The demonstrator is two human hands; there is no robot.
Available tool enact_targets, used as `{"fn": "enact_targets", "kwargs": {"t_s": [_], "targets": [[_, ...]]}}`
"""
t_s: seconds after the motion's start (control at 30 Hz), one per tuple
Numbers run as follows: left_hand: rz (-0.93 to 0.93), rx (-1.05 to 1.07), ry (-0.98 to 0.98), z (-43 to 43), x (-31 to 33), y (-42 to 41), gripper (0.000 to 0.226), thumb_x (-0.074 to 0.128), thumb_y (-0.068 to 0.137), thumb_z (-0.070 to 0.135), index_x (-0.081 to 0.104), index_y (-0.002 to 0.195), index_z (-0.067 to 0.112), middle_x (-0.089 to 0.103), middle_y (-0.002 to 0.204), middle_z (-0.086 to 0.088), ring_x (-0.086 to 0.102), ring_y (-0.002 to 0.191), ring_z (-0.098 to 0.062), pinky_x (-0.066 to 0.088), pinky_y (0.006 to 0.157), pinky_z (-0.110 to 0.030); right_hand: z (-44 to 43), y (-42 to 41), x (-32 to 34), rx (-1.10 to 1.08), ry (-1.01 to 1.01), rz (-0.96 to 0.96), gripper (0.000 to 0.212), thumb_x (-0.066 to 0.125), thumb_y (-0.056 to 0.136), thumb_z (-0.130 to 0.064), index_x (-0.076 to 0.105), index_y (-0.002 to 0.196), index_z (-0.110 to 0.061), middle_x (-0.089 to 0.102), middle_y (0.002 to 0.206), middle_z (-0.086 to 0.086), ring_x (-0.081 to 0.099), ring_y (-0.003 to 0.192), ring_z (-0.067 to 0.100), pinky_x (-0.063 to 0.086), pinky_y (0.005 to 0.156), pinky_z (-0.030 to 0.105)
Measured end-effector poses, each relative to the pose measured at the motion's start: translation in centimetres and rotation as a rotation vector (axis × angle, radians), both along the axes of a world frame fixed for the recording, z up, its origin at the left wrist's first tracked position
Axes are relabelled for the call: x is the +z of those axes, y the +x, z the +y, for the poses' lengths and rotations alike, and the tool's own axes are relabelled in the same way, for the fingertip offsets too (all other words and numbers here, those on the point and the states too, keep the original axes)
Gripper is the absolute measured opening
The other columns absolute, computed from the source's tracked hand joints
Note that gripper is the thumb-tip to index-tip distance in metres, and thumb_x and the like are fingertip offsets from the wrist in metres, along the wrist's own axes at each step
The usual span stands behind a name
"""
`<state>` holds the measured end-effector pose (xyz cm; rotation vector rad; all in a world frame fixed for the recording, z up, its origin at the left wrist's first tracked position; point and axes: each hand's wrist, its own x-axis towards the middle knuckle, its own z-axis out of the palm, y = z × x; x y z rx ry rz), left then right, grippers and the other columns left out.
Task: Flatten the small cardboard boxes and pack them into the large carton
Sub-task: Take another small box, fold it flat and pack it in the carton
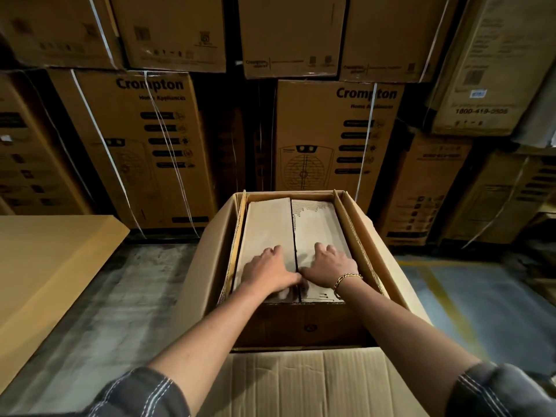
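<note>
A large open carton (pixel 207 251) stands on the floor in front of me, flaps spread outward. Inside lie flattened small boxes in two side-by-side stacks: a plain left stack (pixel 267 224) and a printed right stack (pixel 319 224), with a dark gap between them. My left hand (pixel 267 272) rests palm down on the near end of the left stack, fingers spread. My right hand (pixel 326 267), a gold bracelet on its wrist, presses flat on the right stack. The thumbs nearly meet at the gap. Neither hand holds anything.
A flat tan cardboard sheet (pixel 51 266) lies at the left. Tall strapped appliance cartons (pixel 144 145) form a wall close behind the carton. Grey floor with yellow lines (pixel 445 296) shows at the right. The carton's near flap (pixel 301 383) hangs toward me.
</note>
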<state>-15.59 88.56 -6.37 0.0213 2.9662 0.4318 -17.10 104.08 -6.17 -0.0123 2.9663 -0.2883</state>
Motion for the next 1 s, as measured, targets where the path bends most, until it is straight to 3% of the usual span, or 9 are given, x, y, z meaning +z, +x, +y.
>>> {"fn": "enact_targets", "kwargs": {"t_s": [0.17,0.23,0.33,0.47,0.6,0.67,0.77,0.87,1.0], "targets": [[0.238,-0.075,-0.031,-1.7,4.9,1.2,0.027,0.066,0.079,0.043,0.067,0.076,0.016,0.063,0.089,0.001,0.064,0.073,-0.017,0.058,0.068,-0.035,-0.1,0.7,0.1,0.038,0.059,0.005,0.082,0.041,0.085,-0.076,0.043,0.139,-0.016,0.052,0.139,0.015,0.057,0.12,0.037,0.049,0.088,0.043],[0.335,-0.067,-0.011,-3.5,6.2,1.5,0.014,0.066,0.083,0.033,0.067,0.089,0.02,0.062,0.097,0.007,0.063,0.068,-0.009,0.058,0.06,-0.032,-0.1,1.0,0.4,0.065,0.033,0.016,0.071,0.044,0.088,-0.067,0.043,0.138,-0.016,0.053,0.137,0.014,0.058,0.117,0.034,0.047,0.082,0.039],[0.381,-0.073,0.032,-7.3,7.2,1.6,0.045,0.059,0.089,0.011,0.056,0.128,0.034,0.058,0.119,0.012,0.061,0.073,-0.004,0.052,0.054,-0.023,0.5,1.2,2.9,0.077,-0.038,0.053,0.059,0.041,0.091,-0.056,0.042,0.139,-0.021,0.059,0.13,0.013,0.06,0.114,0.034,0.044,0.081,0.04],[0.311,0.042,0.018,-12.3,7.2,1.9,0.029,0.047,0.098,0.019,0.073,0.108,0.027,0.066,0.123,0.003,0.064,0.102,-0.015,0.056,0.085,-0.036,4.3,0.4,6.9,0.028,-0.144,0.081,0.049,0.042,0.092,-0.047,0.048,0.136,-0.024,0.067,0.106,0.006,0.065,0.092,0.026,0.053,0.08,0.038],[0.285,0.2,0.059,-15.0,5.6,2.6,0.033,0.045,0.098,0.042,0.067,0.098,0.017,0.065,0.107,0.001,0.056,0.086,-0.017,0.041,0.065,-0.032,10.1,-0.1,9.1,-0.108,-0.199,0.112,0.028,0.047,0.097,-0.032,0.058,0.119,-0.018,0.065,0.095,0.005,0.066,0.078,0.02,0.054,0.058,0.028],[0.275,0.255,0.037,-15.7,4.1,2.8,0.029,0.056,0.097,0.044,0.059,0.113,0.021,0.057,0.12,0.001,0.051,0.091,-0.016,0.038,0.069,-0.031,12.7,-0.5,8.6,-0.168,-0.158,0.121,0.03,0.05,0.094,-0.026,0.061,0.121,-0.016,0.065,0.108,0.01,0.063,0.089,0.026,0.049,0.068,0.029],[0.184,0.31,0.029,-16.5,1.0,3.0,0.045,0.06,0.093,0.048,0.044,0.128,0.026,0.046,0.138,-0.008,0.057,0.103,-0.028,0.041,0.073,-0.033,15.6,-0.4,6.4,-0.265,-0.125,0.124,0.038,0.052,0.088,-0.025,0.057,0.126,-0.019,0.064,0.116,0.013,0.059,0.1,0.032,0.05,0.083,0.037],[0.204,0.301,-0.022,-16.7,-1.5,3.5,0.054,0.05,0.088,0.058,0.035,0.133,0.032,0.039,0.145,-0.013,0.053,0.117,-0.037,0.049,0.087,-0.042,17.1,0.8,3.3,-0.307,-0.051,0.105,0.041,0.047,0.091,-0.023,0.049,0.131,-0.016,0.057,0.132,0.015,0.055,0.118,0.036,0.048,0.094,0.043],[0.248,0.226,-0.257,-15.9,-2.3,4.3,0.052,0.034,0.098,0.055,0.037,0.137,0.019,0.032,0.154,-0.015,0.039,0.134,-0.035,0.04,0.099,-0.051,17.2,1.6,0.9,-0.247,0.002,0.065,0.057,0.046,0.095,-0.024,0.035,0.152,-0.021,0.032,0.158,0.008,0.035,0.141,0.034,0.037,0.111,0.05]]}}
